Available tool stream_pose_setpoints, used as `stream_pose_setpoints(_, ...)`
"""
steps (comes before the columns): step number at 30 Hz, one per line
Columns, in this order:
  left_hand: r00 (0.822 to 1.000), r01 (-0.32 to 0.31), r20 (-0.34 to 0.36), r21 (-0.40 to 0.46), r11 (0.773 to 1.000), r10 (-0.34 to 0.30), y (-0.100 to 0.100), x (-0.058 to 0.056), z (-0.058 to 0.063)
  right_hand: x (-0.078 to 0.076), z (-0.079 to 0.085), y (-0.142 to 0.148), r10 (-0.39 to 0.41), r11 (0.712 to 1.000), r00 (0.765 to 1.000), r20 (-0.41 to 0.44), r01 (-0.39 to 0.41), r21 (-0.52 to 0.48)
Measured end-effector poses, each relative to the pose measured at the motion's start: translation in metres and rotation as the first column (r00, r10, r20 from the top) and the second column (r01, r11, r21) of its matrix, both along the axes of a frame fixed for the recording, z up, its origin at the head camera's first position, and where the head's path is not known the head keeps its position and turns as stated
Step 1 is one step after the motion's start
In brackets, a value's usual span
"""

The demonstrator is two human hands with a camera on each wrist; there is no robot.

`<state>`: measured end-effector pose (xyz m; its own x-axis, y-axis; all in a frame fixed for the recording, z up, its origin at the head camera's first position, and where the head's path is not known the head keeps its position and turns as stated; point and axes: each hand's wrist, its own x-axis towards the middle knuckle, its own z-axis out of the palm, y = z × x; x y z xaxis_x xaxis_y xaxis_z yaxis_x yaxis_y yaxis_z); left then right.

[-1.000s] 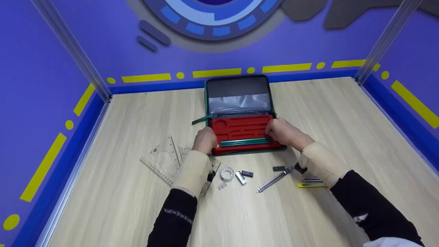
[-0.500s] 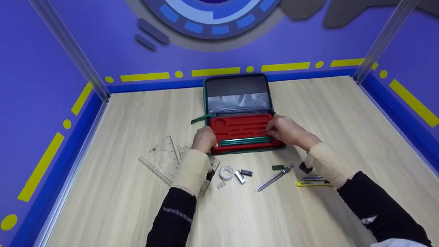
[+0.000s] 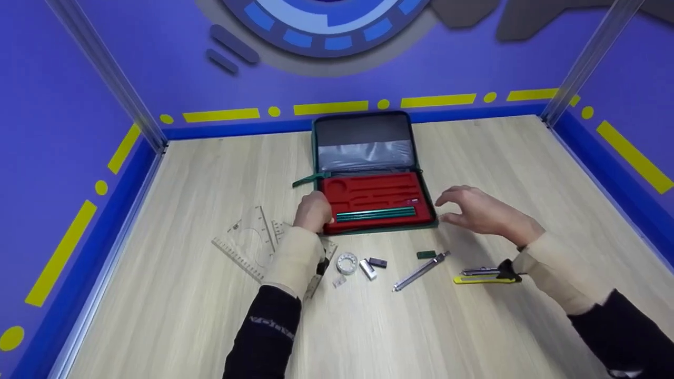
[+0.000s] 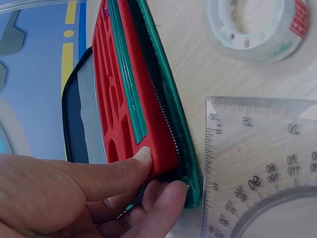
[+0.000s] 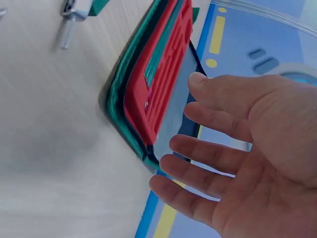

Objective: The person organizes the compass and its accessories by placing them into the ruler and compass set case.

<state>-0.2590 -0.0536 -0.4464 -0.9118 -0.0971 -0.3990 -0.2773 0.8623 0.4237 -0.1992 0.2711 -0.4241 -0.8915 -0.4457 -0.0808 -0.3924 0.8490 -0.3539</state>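
A green zip case point(image 3: 363, 158) lies unfolded at the back of the table, its red moulded tray point(image 3: 368, 185) facing up. Green pencils point(image 3: 376, 214) lie side by side in the tray's front slot. A small dark piece with a pale mark point(image 3: 412, 201) sits in a recess near the tray's right end; its kind is too small to tell. My left hand point(image 3: 313, 211) grips the case's left front corner, thumb on the red tray point(image 4: 161, 148) and fingers curled under the edge. My right hand point(image 5: 277, 144) is off the case's right side, fingers spread and holding nothing.
Clear set squares point(image 3: 247, 245) and a protractor point(image 4: 267, 188) lie partly under the left forearm. In front of the case are a tape roll point(image 3: 347, 263), small blocks point(image 3: 368, 269), a green box point(image 3: 426, 255), compasses point(image 3: 420, 272) and a yellow cutter point(image 3: 482, 280).
My right hand has let go of the small piece in the tray and moved right, fingers opening. That piece now shows in its recess. My left hand keeps its grip on the corner.
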Motion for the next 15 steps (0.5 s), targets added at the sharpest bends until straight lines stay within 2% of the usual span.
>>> stream_pose_setpoints(10,0.999,0.018,-0.039,-0.008,1.0,-0.018,-0.002,0.006,0.001,0.046,0.011,0.038,-0.007,1.0,0.996,0.087,0.006,0.013)
stream_pose_setpoints(15,0.998,0.024,-0.049,-0.009,1.0,-0.025,-0.002,0.006,0.002,0.065,0.009,0.055,-0.011,1.0,0.995,0.103,0.01,0.01)
